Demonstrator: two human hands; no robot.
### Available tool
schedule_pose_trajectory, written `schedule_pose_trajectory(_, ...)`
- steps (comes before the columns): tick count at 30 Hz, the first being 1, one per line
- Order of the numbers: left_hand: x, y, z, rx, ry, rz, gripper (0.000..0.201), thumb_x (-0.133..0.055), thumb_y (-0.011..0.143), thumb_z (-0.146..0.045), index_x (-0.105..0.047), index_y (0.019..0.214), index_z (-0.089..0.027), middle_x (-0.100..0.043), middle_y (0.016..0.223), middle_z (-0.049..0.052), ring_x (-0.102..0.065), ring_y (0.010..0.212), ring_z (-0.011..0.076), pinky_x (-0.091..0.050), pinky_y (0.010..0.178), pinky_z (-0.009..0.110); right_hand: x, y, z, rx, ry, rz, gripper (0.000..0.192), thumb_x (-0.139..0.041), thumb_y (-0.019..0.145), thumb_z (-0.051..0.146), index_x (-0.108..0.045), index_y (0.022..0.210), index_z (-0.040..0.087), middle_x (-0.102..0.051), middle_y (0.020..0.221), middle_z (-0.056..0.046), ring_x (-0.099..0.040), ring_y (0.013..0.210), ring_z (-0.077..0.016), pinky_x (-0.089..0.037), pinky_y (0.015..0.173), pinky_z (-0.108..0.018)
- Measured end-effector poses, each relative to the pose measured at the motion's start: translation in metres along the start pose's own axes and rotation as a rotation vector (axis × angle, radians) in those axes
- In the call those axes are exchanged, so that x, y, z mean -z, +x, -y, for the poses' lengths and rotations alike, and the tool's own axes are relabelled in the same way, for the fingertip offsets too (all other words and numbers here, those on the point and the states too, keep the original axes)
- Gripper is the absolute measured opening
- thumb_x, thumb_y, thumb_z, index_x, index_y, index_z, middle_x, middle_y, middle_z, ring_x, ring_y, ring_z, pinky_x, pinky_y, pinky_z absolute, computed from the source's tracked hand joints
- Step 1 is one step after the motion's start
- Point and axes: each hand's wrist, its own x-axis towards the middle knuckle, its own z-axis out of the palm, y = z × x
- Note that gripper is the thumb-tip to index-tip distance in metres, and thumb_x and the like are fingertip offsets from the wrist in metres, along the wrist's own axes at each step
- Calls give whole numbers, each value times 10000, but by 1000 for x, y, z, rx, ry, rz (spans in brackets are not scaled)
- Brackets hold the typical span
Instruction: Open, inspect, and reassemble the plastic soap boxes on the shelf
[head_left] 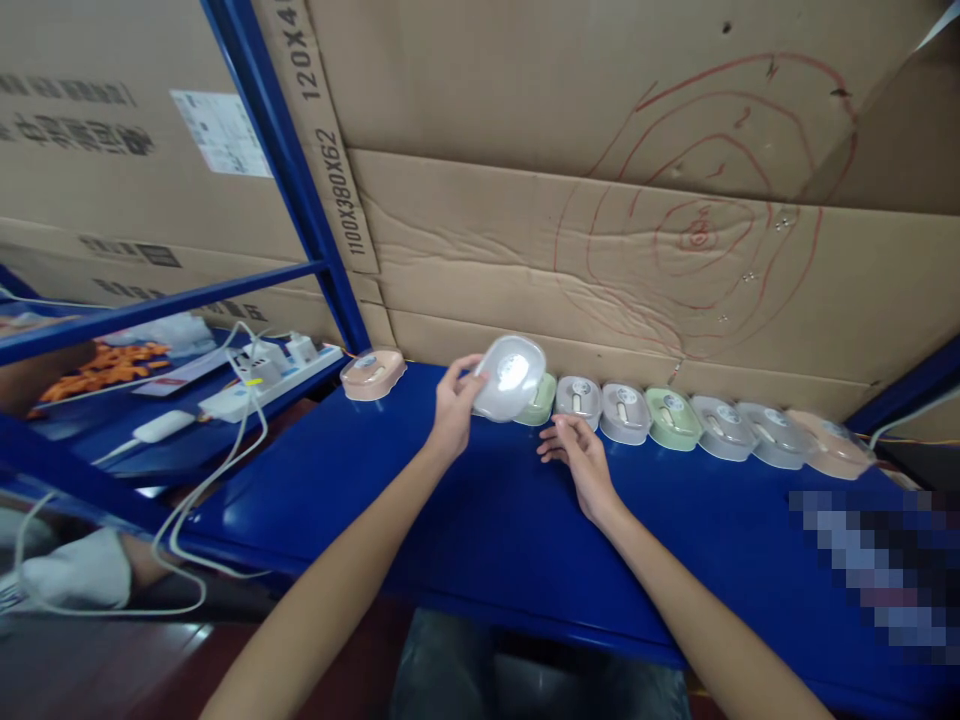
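My left hand grips a clear rounded-square plastic lid by its left edge, holding it tilted above the table. Bright glare covers the round label at its middle. Partly behind the lid is a light green box. My right hand is empty, with its fingers apart, just in front of a grey box. Rightward from there runs a row of similar lidded boxes, among them another grey box, a green box and a peach box.
A peach lidded box stands alone at the left of the blue table. Cardboard backs the table. Beyond a blue post lie a power strip, white cables and orange pieces. Another person's gloved hand shows lower left.
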Motion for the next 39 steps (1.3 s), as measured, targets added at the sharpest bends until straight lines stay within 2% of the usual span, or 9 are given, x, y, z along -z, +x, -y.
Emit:
schedule_pose_trajectory(3, 21, 22, -4, -205, 61, -274, 495, -863, 769, -526, -681, 1099, -204, -715, 919, 26, -691, 796, 173, -520, 702, 257, 1, 0, -4, -4, -30, 17, 568, -854, 810, 741, -718, 1005, 225, -773, 871, -37, -711, 698, -174, -557, 614, -298)
schedule_pose_trajectory(5, 36, 37, -4, -260, 177, -429, 473, -805, 811, -542, -648, 1108, -209, -703, 948, 29, -693, 846, 174, -531, 740, 260, 2, 0, -7, -7, -47, 32, 555, -852, 813, 736, -723, 985, 225, -770, 858, -36, -697, 683, -170, -543, 608, -296)
schedule_pose_trajectory(8, 60, 53, -2, -208, 391, -591, 411, -714, 888, -526, -596, 1133, -217, -698, 1002, 34, -703, 919, 179, -555, 818, 278, 3, 1, -11, -8, -67, 46, 563, -849, 805, 746, -720, 967, 222, -761, 838, -32, -678, 658, -166, -526, 596, -296)
schedule_pose_trajectory(13, 87, 61, 11, -69, 593, -670, 301, -722, 906, -437, -580, 1068, -226, -714, 1058, 67, -719, 1043, 255, -559, 996, 384, 4, 2, -12, -2, -90, 58, 580, -830, 807, 770, -713, 942, 218, -746, 808, -30, -660, 636, -163, -504, 578, -294)
schedule_pose_trajectory(18, 96, 61, 18, 66, 836, -607, 282, -764, 878, -433, -637, 1011, -219, -754, 1108, 128, -703, 1175, 350, -512, 1109, 474, 4, 2, -13, 4, -107, 77, 591, -807, 818, 793, -705, 908, 219, -734, 775, -29, -649, 627, -163, -502, 584, -299)
schedule_pose_trajectory(25, 96, 61, 10, 159, 1103, -430, 364, -602, 993, -528, -719, 1053, -189, -785, 1158, 204, -694, 1251, 406, -491, 1138, 533, 4, 3, -16, 5, -123, 90, 613, -777, 832, 819, -706, 903, 215, -727, 759, -29, -637, 615, -160, -489, 582, -298)
schedule_pose_trajectory(31, 95, 60, 5, 190, 1253, -335, 472, -529, 1010, -548, -746, 1167, -160, -716, 1382, 277, -590, 1414, 474, -428, 1187, 627, 4, 3, -16, 7, -133, 96, 619, -757, 844, 829, -716, 918, 216, -730, 754, -35, -638, 611, -169, -481, 584, -308)
schedule_pose_trajectory(35, 94, 59, -1, 160, 1305, -286, 524, -619, 951, -502, -672, 1347, -162, -694, 1414, 262, -619, 1374, 456, -463, 1163, 594, 4, 4, -17, 15, -137, 99, 629, -737, 847, 845, -713, 908, 219, -726, 743, -34, -637, 602, -171, -478, 577, -308)
schedule_pose_trajectory(39, 91, 57, -3, 96, 1334, -205, 452, -707, 882, -440, -688, 1264, -199, -711, 1370, 219, -652, 1317, 422, -490, 1144, 537, 4, 4, -18, 17, -143, 104, 629, -719, 864, 843, -717, 920, 217, -728, 745, -33, -633, 598, -168, -475, 577, -307)
